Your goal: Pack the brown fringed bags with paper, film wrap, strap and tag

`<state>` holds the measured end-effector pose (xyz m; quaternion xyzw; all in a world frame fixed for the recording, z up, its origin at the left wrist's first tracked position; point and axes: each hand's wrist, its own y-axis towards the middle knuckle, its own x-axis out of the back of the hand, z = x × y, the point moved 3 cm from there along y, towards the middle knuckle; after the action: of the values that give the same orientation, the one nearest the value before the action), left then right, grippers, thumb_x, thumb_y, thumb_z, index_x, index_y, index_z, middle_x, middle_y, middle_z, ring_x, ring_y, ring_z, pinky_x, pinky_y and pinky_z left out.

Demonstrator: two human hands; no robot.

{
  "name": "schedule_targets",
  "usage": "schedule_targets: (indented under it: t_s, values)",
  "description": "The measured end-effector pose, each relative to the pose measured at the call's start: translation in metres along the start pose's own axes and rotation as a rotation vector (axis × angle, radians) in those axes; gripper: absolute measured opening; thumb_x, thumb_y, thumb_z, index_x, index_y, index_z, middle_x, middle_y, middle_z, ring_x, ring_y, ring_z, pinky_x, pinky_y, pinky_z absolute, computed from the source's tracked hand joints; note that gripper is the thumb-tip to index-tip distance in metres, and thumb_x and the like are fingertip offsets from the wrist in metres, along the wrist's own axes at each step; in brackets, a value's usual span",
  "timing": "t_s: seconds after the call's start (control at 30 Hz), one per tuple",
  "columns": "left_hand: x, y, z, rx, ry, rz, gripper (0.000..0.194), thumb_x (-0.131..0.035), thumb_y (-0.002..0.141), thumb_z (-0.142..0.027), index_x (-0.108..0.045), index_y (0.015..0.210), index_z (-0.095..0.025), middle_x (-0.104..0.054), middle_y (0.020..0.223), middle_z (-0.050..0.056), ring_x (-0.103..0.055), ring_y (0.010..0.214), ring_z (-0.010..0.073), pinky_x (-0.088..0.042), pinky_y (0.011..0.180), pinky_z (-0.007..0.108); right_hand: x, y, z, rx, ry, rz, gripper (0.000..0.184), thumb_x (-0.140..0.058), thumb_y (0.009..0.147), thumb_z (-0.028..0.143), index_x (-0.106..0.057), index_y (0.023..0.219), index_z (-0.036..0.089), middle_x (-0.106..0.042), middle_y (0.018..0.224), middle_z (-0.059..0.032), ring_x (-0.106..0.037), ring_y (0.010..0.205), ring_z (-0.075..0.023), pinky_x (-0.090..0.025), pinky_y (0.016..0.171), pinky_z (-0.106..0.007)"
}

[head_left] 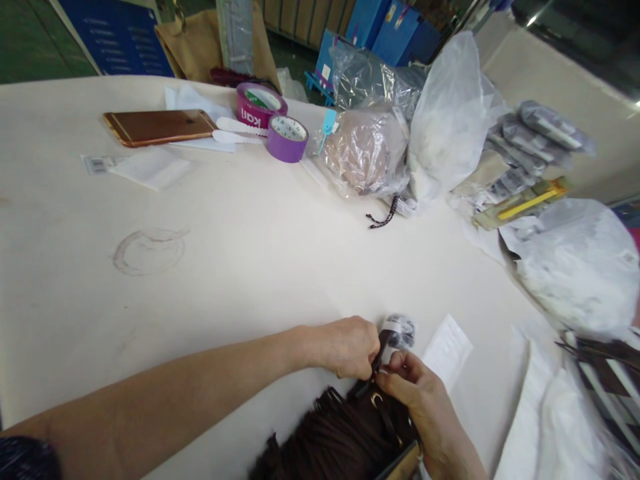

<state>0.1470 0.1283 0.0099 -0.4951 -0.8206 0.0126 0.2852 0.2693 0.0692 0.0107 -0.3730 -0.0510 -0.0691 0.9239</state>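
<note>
A dark brown fringed bag [325, 437] with gold-rimmed eyelets lies at the table's front edge, its lower part cut off by the frame. My left hand [350, 348] is closed in a fist at its upper edge, on a dark strap. From the right, my right hand [425, 393] pinches at the same spot, thumb and fingertips together. What exactly sits between those fingertips is hidden. Just beyond both hands is a small bundle in clear wrap [403, 330] with a pale band. A white paper packet [447, 350] lies right of my right hand.
At the back stand tape rolls [287, 139], a phone [160, 127] and a plastic-wrapped pinkish-brown item [367, 150]. White plastic bags [447, 113] and grey packets [545, 133] fill the right side. A yellow cutter [525, 203] lies there too. White sheets [540, 413] hang near the right front.
</note>
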Motion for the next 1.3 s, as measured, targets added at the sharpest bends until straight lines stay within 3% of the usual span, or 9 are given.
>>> schedule_targets:
  t_s: [0.17,0.4,0.5,0.97,1.17,1.3]
  values:
    - [0.004,-0.001,0.003,0.016,-0.076,0.053,0.023,-0.054,0.060,-0.003,-0.041,0.045,-0.015,-0.037,0.038,-0.006,-0.042,0.042,0.0086,-0.025,0.039,0.018,0.000,0.000,0.000,0.012,-0.081,-0.007,0.030,-0.069,0.054,0.022,-0.040,0.063,0.020,-0.051,0.049,0.0077,-0.044,0.045,-0.0070,-0.033,0.045,-0.019]
    - [0.008,-0.002,-0.001,0.043,0.021,0.071,0.012,-0.054,0.061,-0.005,-0.053,0.053,-0.013,-0.039,0.042,-0.006,-0.041,0.044,0.0078,-0.024,0.040,0.019,0.001,0.004,0.003,0.057,-0.292,0.002,0.025,-0.065,0.062,0.034,-0.046,0.065,0.018,-0.051,0.052,0.0055,-0.045,0.048,-0.0083,-0.033,0.046,-0.021]
    - [0.009,-0.001,-0.001,0.039,0.073,0.090,0.008,-0.054,0.062,-0.008,-0.056,0.056,-0.013,-0.041,0.044,-0.005,-0.043,0.046,0.0084,-0.026,0.041,0.019,0.000,0.008,0.003,0.075,-0.363,-0.025,0.023,-0.065,0.059,0.033,-0.047,0.064,0.018,-0.049,0.051,0.0059,-0.045,0.047,-0.0091,-0.035,0.046,-0.022]
    - [0.001,-0.003,-0.005,0.023,0.155,0.068,0.015,-0.049,0.066,-0.011,-0.064,0.067,-0.008,-0.057,0.054,0.004,-0.049,0.045,0.0114,-0.029,0.035,0.017,0.002,0.009,-0.001,0.043,-0.207,-0.048,0.023,-0.066,0.051,0.026,-0.047,0.063,0.018,-0.053,0.051,0.0065,-0.045,0.046,-0.0082,-0.034,0.045,-0.020]
    - [-0.009,0.002,-0.005,0.087,0.148,0.041,0.018,-0.050,0.067,-0.009,-0.066,0.073,-0.006,-0.064,0.065,0.012,-0.059,0.056,0.0173,-0.033,0.039,0.018,0.003,0.007,-0.001,0.056,-0.254,-0.053,0.020,-0.063,0.054,0.026,-0.047,0.064,0.018,-0.052,0.052,0.0064,-0.045,0.047,-0.0079,-0.034,0.045,-0.021]
    - [-0.014,0.005,-0.003,0.137,0.184,-0.041,0.021,-0.051,0.064,-0.011,-0.066,0.078,-0.008,-0.066,0.068,0.014,-0.063,0.062,0.0246,-0.039,0.043,0.023,0.004,0.008,-0.001,0.095,-0.348,-0.086,0.019,-0.060,0.054,0.028,-0.048,0.065,0.019,-0.052,0.053,0.0054,-0.046,0.049,-0.0097,-0.035,0.047,-0.023]
